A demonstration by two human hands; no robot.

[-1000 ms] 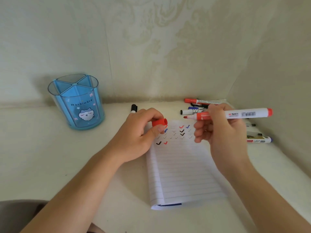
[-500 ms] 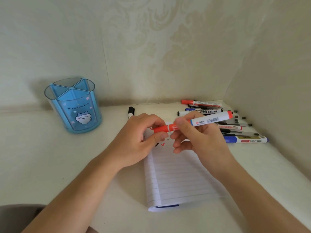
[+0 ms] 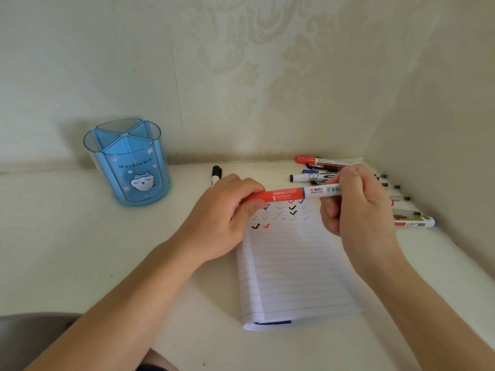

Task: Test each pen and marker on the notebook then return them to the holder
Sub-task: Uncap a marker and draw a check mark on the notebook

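Observation:
A red marker (image 3: pixel 297 193) lies level above the top of the lined notebook (image 3: pixel 297 266), held at both ends. My left hand (image 3: pixel 225 218) grips its red cap end; my right hand (image 3: pixel 356 202) pinches its white barrel. The cap sits on the marker. Black, red and blue check marks fill the notebook's top lines. The blue, see-through pen holder (image 3: pixel 128 162), divided into compartments, stands at the far left with nothing in it.
A pile of several markers and pens (image 3: pixel 324 170) lies in the far right corner against the walls, partly behind my right hand. One black-capped marker (image 3: pixel 215 174) lies alone beyond my left hand. A white marker (image 3: pixel 415 223) rests right of the notebook.
The red cap, held apart in my left hand a second ago, is now pushed onto the marker. My right hand brought the marker left to meet it.

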